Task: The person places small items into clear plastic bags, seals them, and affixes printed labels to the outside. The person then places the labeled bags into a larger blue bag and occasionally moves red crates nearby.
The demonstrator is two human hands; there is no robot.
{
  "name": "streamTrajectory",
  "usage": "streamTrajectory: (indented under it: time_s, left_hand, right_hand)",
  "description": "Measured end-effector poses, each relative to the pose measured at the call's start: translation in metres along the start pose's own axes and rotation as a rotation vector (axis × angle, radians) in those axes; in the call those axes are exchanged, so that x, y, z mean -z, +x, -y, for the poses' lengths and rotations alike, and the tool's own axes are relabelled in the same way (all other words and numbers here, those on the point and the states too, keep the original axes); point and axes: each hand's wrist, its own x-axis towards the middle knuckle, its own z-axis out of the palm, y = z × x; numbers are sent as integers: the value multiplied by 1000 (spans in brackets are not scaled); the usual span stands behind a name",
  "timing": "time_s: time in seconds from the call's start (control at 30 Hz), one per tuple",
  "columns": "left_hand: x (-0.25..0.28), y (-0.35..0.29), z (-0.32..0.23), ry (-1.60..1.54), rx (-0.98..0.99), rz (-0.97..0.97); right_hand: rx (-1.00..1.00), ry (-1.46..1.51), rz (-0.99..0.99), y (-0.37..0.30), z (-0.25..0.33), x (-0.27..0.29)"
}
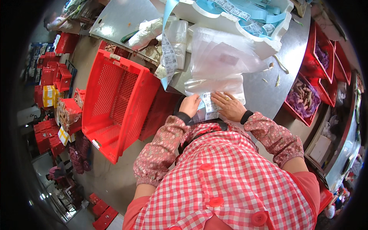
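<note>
The left hand (190, 105) was curled at the counter's near edge, its fingertips drawn together against the blue left side of the label strip (209, 106); whether they pinched it or only pressed on it could not be told from this height. The right hand (230, 106) lay flat and ungrasping, its fingers stretched over the strip's right side. The strip itself lay between the hands at the near edge of the metal counter (264, 92), on the clear plastic bag (230, 85).

Beyond that bag, a fanned stack of clear bags (220, 48) spread toward the far edge, where a white foam box (268, 45) held coiled blue label tape (264, 17). A loose length of printed tape (169, 55) trailed down near the counter's left edge, beside a white wrapped bundle (147, 32). Off the left edge stood a tilted red crate (128, 90); off the right edge, another red crate (293, 111) held tubers (303, 96) in purple mesh (315, 105).
</note>
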Motion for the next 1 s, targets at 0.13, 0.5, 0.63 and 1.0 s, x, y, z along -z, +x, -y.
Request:
streamTrajectory:
  time_s: [0.13,0.5,0.63,1.0]
  left_hand:
    - [2,3,-5,207,-48,60]
    - [-25,-49,-18,79,-86,-54]
    - [-8,-54,-33,179,-160,6]
    - [-4,-7,-26,-489,-181,-69]
  right_hand:
    - [12,-12,-27,-1,-3,1]
    - [-6,-58,-40,-3,-3,4]
    - [-29,-22,-144,-2,-7,3]
    - [-356,129,-1103,28,-37,166]
